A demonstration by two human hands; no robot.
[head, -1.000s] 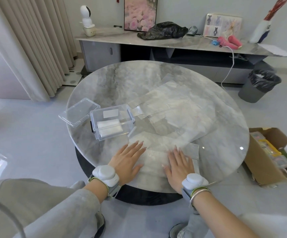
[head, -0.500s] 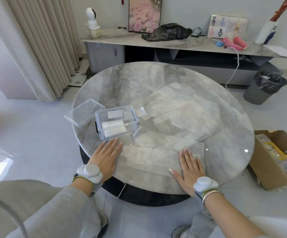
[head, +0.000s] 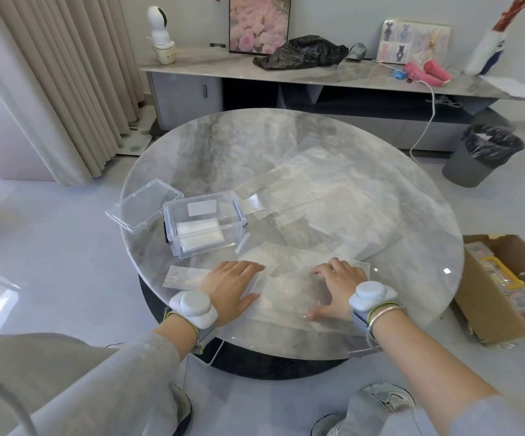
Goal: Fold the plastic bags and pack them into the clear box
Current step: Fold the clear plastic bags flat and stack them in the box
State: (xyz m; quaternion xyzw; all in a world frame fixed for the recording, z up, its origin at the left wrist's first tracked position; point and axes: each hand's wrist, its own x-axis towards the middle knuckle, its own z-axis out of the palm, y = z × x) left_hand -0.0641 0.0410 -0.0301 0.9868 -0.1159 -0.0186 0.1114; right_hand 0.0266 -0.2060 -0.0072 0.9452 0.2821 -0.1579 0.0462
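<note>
Presently, head view, the only one: the task stands at an early-to-middle stage. The clear box (head: 204,223) sits open on the left of the round table (head: 192,152), its lid (head: 144,209) lying just beside it on the far-left side. Two folded bags (head: 200,236) already lie inside as compact white rectangles, with room apparently left above them. One plastic bag (head: 286,291) lies flat along the near edge of the table, just in front of the box, not yet reduced to a packet.

The left hand (head: 228,286) lies palm-down on this bag, fingers straight and close together, pressing and gripping nothing. The right hand (head: 338,286) bears on the same bag further right, fingers arched so that their tips and the splayed thumb meet the film; no fold is seen caught between them.

Several loose bags (head: 324,199) remain spread and overlapping across the middle and right of the table; these are judged still to need folding and packing.

Materials: the bags are thin, translucent, crinkled film, nearly matching the glossy grey-white marbled tabletop. Box and lid are rigid transparent plastic, rectangular with rounded corners.
</note>
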